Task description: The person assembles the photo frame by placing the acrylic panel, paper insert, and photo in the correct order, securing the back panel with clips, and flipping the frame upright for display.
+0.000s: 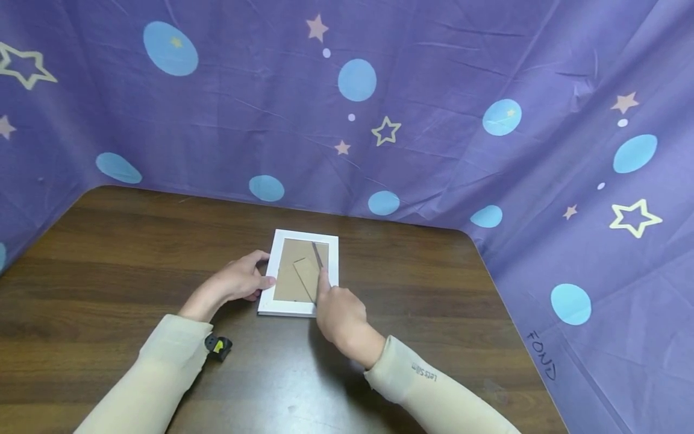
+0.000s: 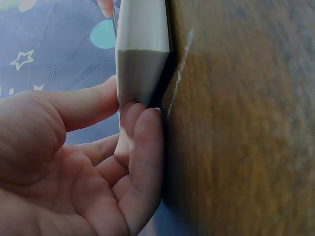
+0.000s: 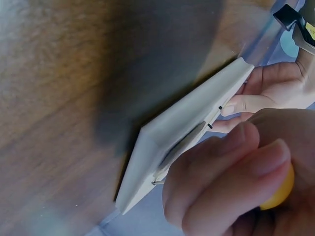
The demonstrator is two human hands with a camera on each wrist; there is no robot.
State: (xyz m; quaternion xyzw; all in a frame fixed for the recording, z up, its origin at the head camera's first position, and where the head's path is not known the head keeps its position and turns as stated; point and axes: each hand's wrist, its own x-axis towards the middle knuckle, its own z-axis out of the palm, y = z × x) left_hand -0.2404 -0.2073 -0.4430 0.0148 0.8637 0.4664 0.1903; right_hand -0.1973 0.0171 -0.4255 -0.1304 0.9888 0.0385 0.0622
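Observation:
A white picture frame [image 1: 333,259] lies back up on the wooden table, its brown backing board [image 1: 290,283] and easel stand [image 1: 307,274] showing. My left hand [image 1: 241,279] grips its left edge, thumb on the upper face and fingers curled against the side, as the left wrist view shows. In my right hand [image 1: 341,313] is a slim tool with a thin dark blade [image 1: 317,254] and a rounded yellow handle [image 3: 281,192]. The index finger stretches along the blade, over the right part of the backing. Small metal tabs [image 3: 210,126] stick up at the inner rim.
The brown wooden table [image 1: 162,241] surrounds the frame. A purple cloth [image 1: 260,120] with stars and blue dots hangs behind the table and along its sides. A black strap piece [image 1: 218,348] sits at the left wrist.

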